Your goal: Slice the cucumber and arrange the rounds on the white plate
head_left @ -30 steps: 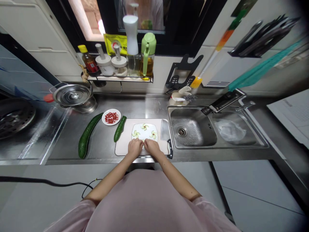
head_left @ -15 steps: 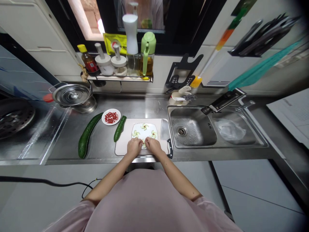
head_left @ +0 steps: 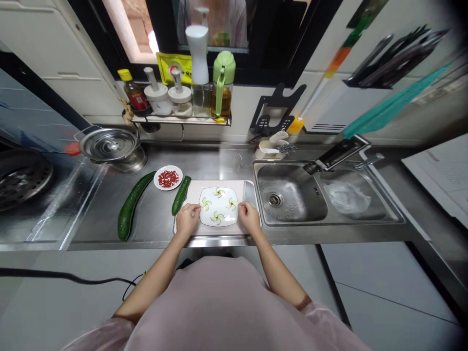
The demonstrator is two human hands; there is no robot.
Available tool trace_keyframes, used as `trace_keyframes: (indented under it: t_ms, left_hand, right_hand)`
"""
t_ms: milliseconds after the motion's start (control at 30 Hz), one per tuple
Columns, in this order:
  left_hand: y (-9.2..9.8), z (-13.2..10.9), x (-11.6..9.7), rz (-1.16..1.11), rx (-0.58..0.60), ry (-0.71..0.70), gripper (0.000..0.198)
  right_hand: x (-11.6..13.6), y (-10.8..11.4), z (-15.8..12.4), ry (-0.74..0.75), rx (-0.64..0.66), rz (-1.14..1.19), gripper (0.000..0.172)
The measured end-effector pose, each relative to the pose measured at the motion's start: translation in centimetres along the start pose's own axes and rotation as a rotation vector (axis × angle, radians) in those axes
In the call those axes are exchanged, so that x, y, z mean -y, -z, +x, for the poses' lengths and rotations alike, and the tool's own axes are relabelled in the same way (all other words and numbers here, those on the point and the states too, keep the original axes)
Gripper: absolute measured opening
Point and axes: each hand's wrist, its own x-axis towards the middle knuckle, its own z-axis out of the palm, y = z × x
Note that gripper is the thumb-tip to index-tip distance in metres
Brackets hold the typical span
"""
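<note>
Square white plate [head_left: 219, 205] bearing four cucumber-slice pinwheels [head_left: 218, 218] lay on the cutting board [head_left: 194, 187].
The left hand [head_left: 187, 219] and right hand [head_left: 250, 217] flanked opposite rims, fingertips drawn together; whether either pinched the rim could not be determined. A knife [head_left: 249, 191] lay beyond the right hand. A short cucumber [head_left: 181, 196] rested at the board's left edge; farther left, a long cucumber [head_left: 130, 208] occupied the tabletop [head_left: 98, 214].

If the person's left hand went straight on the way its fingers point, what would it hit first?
The left hand would meet the near left edge of the plate; its fingertips may already touch it, I can't tell.
</note>
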Motion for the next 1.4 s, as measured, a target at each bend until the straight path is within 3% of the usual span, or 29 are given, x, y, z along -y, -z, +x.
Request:
trace_keyframes:
  t_ms: [367,633,1000,1200,1400]
  left_hand:
    - [1.1,1.6,2.6,-0.149,-0.111,0.174,0.025]
    - [2.0,5.0,3.0,-0.324,-0.257,0.319,0.030]
    - [3.2,9.6,6.2,-0.370,-0.421,0.478,0.026]
    - [3.9,11.6,7.9,-0.248,-0.365,0.563,0.024]
    - [4.4,13.2,10.1,-0.037,-0.174,0.557,0.025]
  right_hand:
    - [-2.2,0.0,-0.4,-0.053,-0.094,0.109,0.040]
    - [-1.3,0.0,0.1,-0.012,-0.121,0.169,0.049]
    - [-1.2,0.3,1.1,-0.011,-0.136,0.229,0.052]
    - [-0.5,0.1,1.7,-0.009,-0.127,0.251,0.052]
    - [-0.3,0.2,2.2,-0.022,-0.120,0.254,0.050]
